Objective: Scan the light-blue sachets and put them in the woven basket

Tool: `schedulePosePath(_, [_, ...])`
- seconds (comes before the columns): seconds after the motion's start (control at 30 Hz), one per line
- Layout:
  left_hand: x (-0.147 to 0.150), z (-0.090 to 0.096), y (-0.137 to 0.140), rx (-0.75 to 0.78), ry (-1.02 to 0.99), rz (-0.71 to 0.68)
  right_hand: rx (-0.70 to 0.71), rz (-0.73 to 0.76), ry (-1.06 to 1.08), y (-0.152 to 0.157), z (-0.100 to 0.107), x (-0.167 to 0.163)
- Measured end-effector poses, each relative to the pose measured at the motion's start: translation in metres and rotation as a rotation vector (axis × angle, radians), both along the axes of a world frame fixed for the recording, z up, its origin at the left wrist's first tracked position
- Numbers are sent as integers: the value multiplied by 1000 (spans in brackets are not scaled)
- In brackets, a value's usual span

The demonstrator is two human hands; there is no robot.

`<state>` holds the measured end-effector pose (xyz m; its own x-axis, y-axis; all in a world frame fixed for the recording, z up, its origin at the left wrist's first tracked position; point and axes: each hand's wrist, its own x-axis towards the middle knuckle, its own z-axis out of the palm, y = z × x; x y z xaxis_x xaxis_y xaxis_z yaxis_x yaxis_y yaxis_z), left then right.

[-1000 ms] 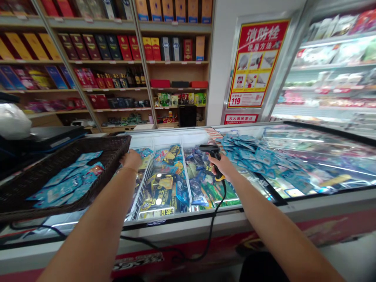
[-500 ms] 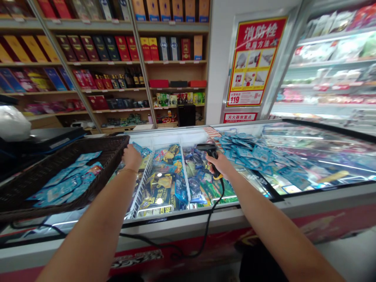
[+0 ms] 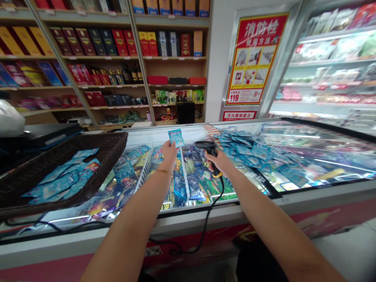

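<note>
My left hand (image 3: 170, 153) pinches a small blue packet (image 3: 176, 137) by its lower edge and holds it upright above the freezer. To its right, my right hand (image 3: 219, 162) is wrapped round the grip of a black and yellow barcode scanner (image 3: 207, 145), whose head points left toward the packet. A black cable (image 3: 208, 219) hangs from the scanner's grip. Many similar blue packets lie in a spread pile (image 3: 246, 150) on the freezer's glass at right. Several more blue packets (image 3: 63, 180) lie inside a dark brown wicker basket (image 3: 113, 164) at left.
Beneath my hands, the chest freezer (image 3: 223, 209) holds colourful bagged goods, split by white wire dividers (image 3: 143, 170). Shelves of boxes (image 3: 173, 58) stand behind. A red fire-hydrant poster (image 3: 257, 58) hangs on the wall, and a lit display fridge (image 3: 331, 66) is at right.
My left hand has moved right from beside the basket's rim to near the scanner, and the blue packet now shows in it. My right hand and the scanner have barely moved.
</note>
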<state>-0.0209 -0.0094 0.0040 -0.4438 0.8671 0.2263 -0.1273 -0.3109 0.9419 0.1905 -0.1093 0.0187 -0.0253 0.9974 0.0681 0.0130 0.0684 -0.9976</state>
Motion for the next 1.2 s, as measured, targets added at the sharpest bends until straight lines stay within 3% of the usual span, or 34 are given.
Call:
schedulePosePath(0.27, [-1,-13,-2,-113,-123,-21,57,87,-173,-12,3,-7])
schedulePosePath(0.43, [-2,-12,-7,-133,-92,-104,88,61,-207,-17,5,-8])
schedulePosePath(0.7, [-2,-16,-4,-151,-54,-81,92,74,-264,-19,6,-7])
schedulePosePath(1.2, [-2,-7,-14,-149,-23,-107,84,34,-156,-16,5,-6])
